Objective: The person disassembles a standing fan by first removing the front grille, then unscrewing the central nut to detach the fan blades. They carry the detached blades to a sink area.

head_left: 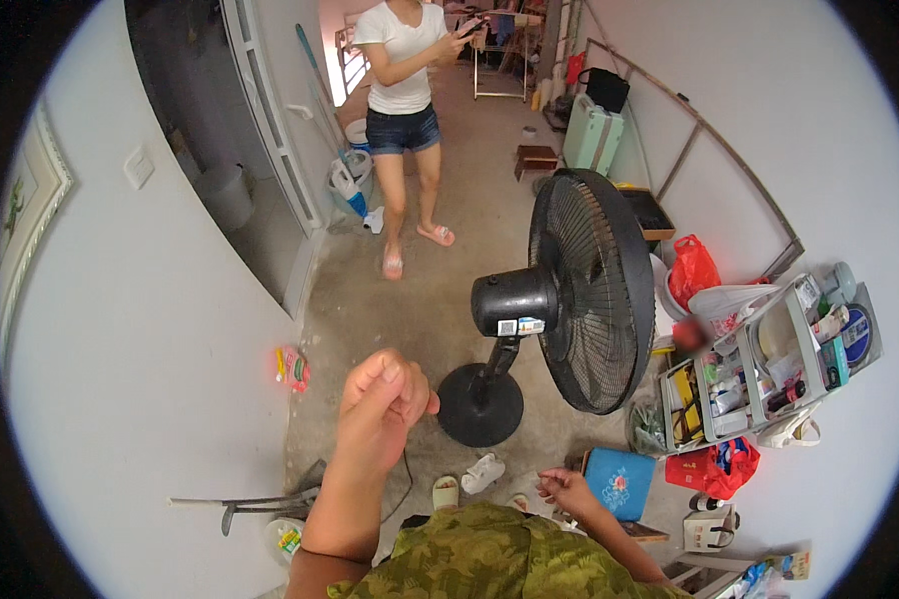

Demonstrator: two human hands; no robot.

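My left hand (382, 399) is raised in front of me, its fingers curled into a fist, with nothing showing in it. Just beyond and to its right stands a black pedestal fan (514, 299) on a round base, its caged head turned to the right. My right hand (566, 492) hangs low at my side, fingers loosely apart and holding nothing visible. Nearest to it is a blue stool or box top (617, 483) with a flower design. On the floor between my hands lies a crumpled white cloth-like thing (482, 473).
A person (405, 110) in a white top stands ahead, holding a phone. Along the right wall are a shelf rack (729, 419) full of bottles, red bags (691, 272) and a green suitcase (591, 135). A mop bucket (352, 178) stands by the doorway at left; a snack packet (293, 368) lies on the floor.
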